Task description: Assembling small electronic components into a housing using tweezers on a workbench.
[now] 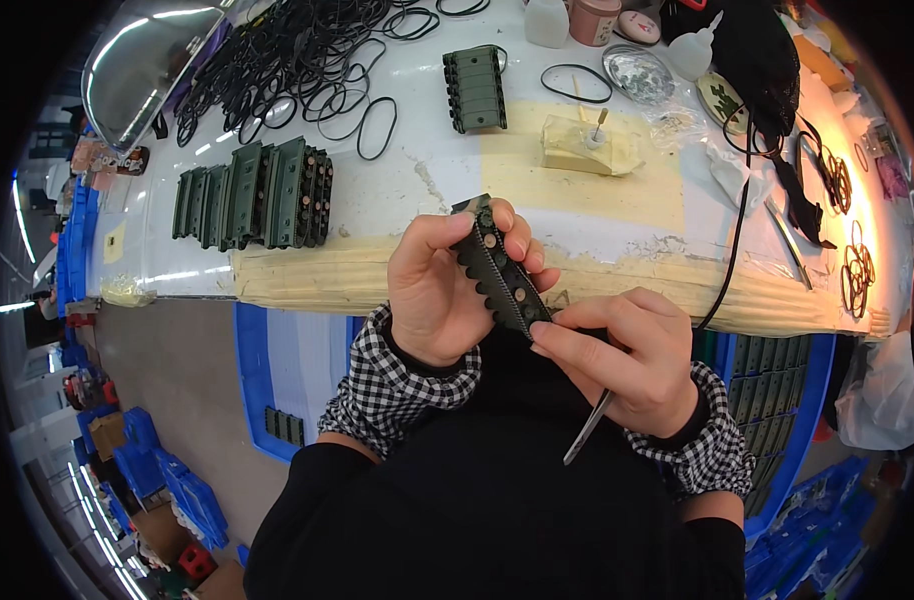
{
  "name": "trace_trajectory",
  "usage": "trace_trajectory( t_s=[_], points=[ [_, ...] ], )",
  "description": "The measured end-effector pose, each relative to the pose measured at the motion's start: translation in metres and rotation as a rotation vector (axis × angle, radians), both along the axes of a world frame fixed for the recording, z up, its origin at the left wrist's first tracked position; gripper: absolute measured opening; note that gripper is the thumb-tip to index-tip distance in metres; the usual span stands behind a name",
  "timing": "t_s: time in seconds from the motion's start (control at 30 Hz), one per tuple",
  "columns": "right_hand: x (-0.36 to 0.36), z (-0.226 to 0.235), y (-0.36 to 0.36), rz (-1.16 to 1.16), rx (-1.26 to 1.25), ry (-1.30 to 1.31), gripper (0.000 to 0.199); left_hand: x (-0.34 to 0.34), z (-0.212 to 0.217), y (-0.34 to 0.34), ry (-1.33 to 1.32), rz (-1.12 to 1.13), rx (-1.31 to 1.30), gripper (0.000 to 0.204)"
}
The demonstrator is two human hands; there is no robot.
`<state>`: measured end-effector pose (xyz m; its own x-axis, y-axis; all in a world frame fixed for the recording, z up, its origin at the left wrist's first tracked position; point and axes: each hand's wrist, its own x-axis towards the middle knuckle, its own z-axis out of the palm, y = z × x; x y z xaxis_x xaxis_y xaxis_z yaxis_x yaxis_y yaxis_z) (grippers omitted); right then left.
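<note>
Above the table's near edge, my left hand (435,290) is closed round a dark green toy tank chassis (499,262). It is held tilted, with round copper-coloured wheels and a black toothed rubber track along the side facing up. My right hand (632,358) pinches the track at the chassis's lower end between thumb and fingertips. Tweezers (589,428) are tucked in that same hand, and one slim metal end sticks out below the palm. How far the track is seated is hidden by the fingers.
Several green chassis (252,195) stand in a row at left; another (475,90) lies farther back. Loose black rubber tracks (287,60) are heaped at the far left. A taped block (589,148) holds an upright pin. Blue bins (257,385) sit below the table's edge.
</note>
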<state>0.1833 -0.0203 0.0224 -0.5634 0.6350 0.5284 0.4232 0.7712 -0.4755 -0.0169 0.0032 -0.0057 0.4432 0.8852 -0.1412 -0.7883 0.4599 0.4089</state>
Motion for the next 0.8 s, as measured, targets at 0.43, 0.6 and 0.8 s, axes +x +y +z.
trace_trajectory(
  t_s=[0.43,0.6,0.8],
  points=[
    [-0.001,-0.003,0.000,0.008,0.001,0.069,0.023,-0.003,-0.002,0.002,0.068,-0.003,0.050,0.024],
    [0.002,-0.002,0.007,0.038,-0.100,0.083,0.021,0.001,0.004,0.000,0.100,0.033,-0.017,0.025],
    [0.000,-0.006,0.011,0.050,-0.204,0.164,0.015,0.003,0.001,0.000,0.007,0.031,-0.041,0.025]
  ],
)
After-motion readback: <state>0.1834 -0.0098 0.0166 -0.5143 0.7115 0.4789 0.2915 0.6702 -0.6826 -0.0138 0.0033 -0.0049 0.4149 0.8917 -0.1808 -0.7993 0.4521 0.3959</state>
